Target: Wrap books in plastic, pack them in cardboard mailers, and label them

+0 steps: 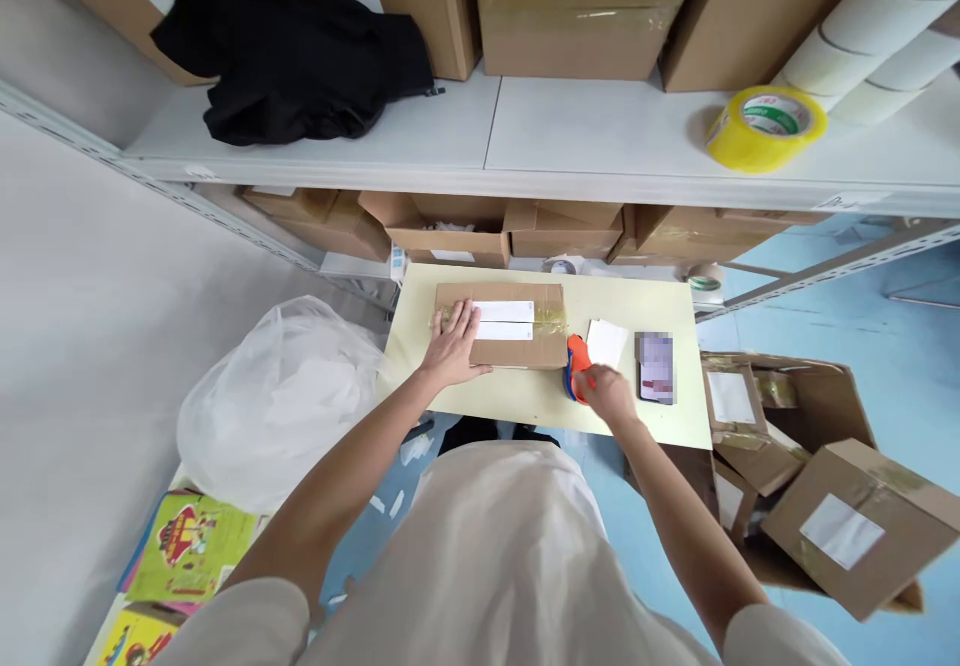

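Observation:
A brown cardboard box (501,351) with white labels and clear tape across its top lies on the pale yellow table (517,401). My left hand (454,346) rests on the box's left part, fingers spread over the top face and thumb along the near edge. Beside the box's right end, my right hand (609,394) is wrapped round the handle of an orange and blue tape dispenser (577,356). Close to it lie several white slips of paper (606,343) and a phone (655,368) with a blurred screen.
A shelf (570,126) crosses ahead, bearing a black garment (300,56), cartons and a yellow tape roll (766,128). Left stands a white plastic bag (277,406) above coloured books (191,546). On the right, a large open carton (825,386) holds taped boxes.

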`<action>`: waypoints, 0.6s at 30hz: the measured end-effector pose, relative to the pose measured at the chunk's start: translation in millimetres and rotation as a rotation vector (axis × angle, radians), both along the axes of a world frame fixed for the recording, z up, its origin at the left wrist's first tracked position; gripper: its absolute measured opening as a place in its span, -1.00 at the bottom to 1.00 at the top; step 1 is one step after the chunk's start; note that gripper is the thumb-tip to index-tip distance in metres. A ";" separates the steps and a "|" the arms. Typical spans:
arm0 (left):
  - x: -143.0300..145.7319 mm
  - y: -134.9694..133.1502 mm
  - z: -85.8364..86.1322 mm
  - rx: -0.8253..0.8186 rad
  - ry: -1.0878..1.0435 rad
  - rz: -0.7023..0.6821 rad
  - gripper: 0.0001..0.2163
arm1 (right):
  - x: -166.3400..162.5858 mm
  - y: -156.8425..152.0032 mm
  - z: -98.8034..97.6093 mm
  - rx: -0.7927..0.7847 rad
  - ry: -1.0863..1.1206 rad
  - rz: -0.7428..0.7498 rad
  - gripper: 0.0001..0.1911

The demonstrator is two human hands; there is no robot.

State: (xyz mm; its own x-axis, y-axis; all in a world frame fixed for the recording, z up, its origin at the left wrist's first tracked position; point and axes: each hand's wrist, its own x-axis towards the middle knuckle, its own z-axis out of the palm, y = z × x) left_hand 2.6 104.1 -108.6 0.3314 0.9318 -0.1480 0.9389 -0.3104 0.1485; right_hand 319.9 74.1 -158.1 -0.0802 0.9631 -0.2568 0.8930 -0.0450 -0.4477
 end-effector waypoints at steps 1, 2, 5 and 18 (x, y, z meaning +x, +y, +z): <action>-0.6 0.4 -1.3 0.000 -0.003 0.004 0.05 | -4.9 -10.7 -9.2 -0.097 -0.049 0.036 -0.58; -1.0 0.7 -2.3 0.000 -0.005 0.007 0.05 | -11.9 -19.1 -17.9 -0.160 -0.079 0.046 -0.57; -1.6 0.3 -4.8 0.010 -0.009 -0.007 0.03 | -33.6 -29.6 -36.5 -0.186 -0.101 -0.072 -0.54; -2.0 -5.1 -2.7 0.073 -0.159 -0.012 0.00 | 19.8 30.2 111.3 0.456 0.556 -0.485 -0.59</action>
State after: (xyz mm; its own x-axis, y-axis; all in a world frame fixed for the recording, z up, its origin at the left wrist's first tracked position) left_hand 0.5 99.1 -111.2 0.3569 0.9338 -0.0244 0.9014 -0.3374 0.2714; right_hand 339.7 104.4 -46.8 0.3665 0.9230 0.1176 0.4677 -0.0735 -0.8808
